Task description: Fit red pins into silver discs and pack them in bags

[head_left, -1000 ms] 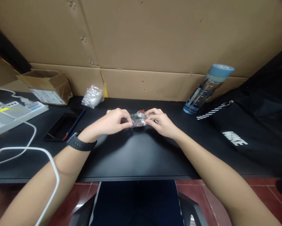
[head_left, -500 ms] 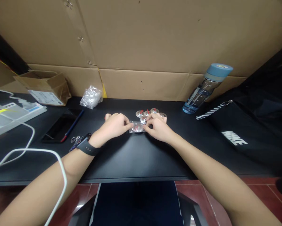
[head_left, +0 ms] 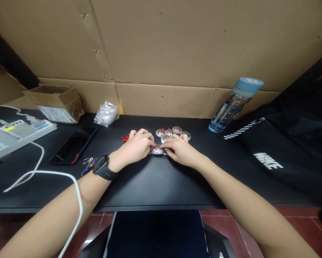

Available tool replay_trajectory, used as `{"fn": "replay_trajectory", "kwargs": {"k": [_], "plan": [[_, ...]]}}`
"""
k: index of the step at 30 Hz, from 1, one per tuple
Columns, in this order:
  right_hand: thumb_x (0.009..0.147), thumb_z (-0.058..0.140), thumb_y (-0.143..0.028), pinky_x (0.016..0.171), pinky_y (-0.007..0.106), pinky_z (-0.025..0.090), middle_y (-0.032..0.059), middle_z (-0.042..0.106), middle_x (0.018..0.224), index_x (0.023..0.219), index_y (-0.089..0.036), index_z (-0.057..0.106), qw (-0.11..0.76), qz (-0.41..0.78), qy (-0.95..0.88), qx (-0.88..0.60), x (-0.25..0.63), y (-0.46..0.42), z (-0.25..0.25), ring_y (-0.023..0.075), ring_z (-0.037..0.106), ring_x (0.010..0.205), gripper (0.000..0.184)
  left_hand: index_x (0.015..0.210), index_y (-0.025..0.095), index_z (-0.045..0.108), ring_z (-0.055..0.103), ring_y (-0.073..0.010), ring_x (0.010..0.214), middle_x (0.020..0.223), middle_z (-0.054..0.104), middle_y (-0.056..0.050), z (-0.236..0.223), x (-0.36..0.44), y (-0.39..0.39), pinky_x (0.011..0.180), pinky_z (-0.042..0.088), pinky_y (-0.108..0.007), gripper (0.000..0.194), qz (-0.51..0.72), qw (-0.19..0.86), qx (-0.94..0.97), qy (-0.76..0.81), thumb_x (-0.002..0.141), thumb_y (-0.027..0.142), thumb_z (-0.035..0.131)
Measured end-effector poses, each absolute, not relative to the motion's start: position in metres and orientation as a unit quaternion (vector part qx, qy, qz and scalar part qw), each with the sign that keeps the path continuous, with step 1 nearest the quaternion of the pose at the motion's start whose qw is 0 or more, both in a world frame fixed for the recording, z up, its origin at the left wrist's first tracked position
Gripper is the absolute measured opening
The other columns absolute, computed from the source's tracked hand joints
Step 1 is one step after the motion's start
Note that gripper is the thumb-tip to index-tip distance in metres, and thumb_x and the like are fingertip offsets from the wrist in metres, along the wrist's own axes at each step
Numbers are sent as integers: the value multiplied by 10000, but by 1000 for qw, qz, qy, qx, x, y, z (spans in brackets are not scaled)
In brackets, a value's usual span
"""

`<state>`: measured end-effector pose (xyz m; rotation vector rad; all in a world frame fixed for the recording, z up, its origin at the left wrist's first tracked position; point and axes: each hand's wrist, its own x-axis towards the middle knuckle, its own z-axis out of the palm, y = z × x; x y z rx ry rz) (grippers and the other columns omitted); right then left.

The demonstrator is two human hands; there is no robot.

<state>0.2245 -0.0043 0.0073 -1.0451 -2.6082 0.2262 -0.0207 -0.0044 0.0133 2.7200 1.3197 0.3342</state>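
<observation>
- Left hand (head_left: 138, 147) and right hand (head_left: 178, 150) meet low on the black desk top (head_left: 155, 179); both are closed in a fingertip pinch on the small clear plastic packet (head_left: 157, 151) that lies between them, flat on the desk.
- Change: a second ago the packet was lifted off the surface and looked fuller, with a round disc showing inside; now it is pressed down and mostly hidden by the fingers. Its contents cannot be made out.
- Change: both hands have drawn nearer to the body, which uncovers a cluster of small silver discs with red centres (head_left: 173, 132) just beyond the right hand's fingertips.
- A little heap of small red pins (head_left: 124, 138) now shows just beyond the left hand's knuckles.
- Judgement: the packet appears to be pressed flat or sealed, with loose parts kept close behind it.
- Left of the left wrist, near: a black smartphone (head_left: 69, 147) with a pen beside it.
- Farther beyond the left hand: a crumpled bag of clear plastic (head_left: 106, 114).
- Well beyond the right hand, to its right: a clear water bottle with blue cap (head_left: 235, 104).
</observation>
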Motion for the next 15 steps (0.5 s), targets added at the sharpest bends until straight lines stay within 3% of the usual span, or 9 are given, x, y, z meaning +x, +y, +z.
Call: {"fn": "replay_trajectory", "kwargs": {"k": [4, 9, 12, 15], "plan": [[884, 702, -188, 921, 449, 345, 105, 753, 1168, 1264, -261, 744, 127, 99, -926, -341, 227, -15, 18, 326, 594, 1153, 389, 1106, 301, 826, 497, -309, 1258, 1298, 680, -89, 19, -23, -9, 940, 368, -466, 438, 92, 58, 900, 423, 910, 110, 484], [911, 773, -456, 1021, 524, 322, 145, 720, 1253, 1326, -232, 699, 111, 96, -923, -355, 221, -22, 19, 376, 554, 1271, 477, 971, 257, 807, 500, -332, 1234, 1270, 692, -82, 24, -23, -17, 952, 362, -472, 184, 87, 55, 907, 409, 848, 352, 707], [975, 728, -378, 1001, 484, 323, 139, 731, 1257, 1371, -228, 653, 121, 99, -919, -361, 216, -22, 15, 338, 593, 1248, 430, 869, 219, 763, 542, -324, 1183, 1182, 728, -91, 23, -20, -19, 917, 347, -451, 250, 97, 41, 909, 403, 844, 468, 769], [997, 686, -258, 977, 456, 317, 110, 759, 1216, 1402, -256, 614, 142, 99, -916, -362, 216, -20, 13, 305, 637, 1196, 411, 894, 218, 751, 599, -291, 1109, 1085, 755, -80, 20, -19, -16, 885, 321, -430, 187, 106, 32, 906, 409, 922, 401, 726]]}}
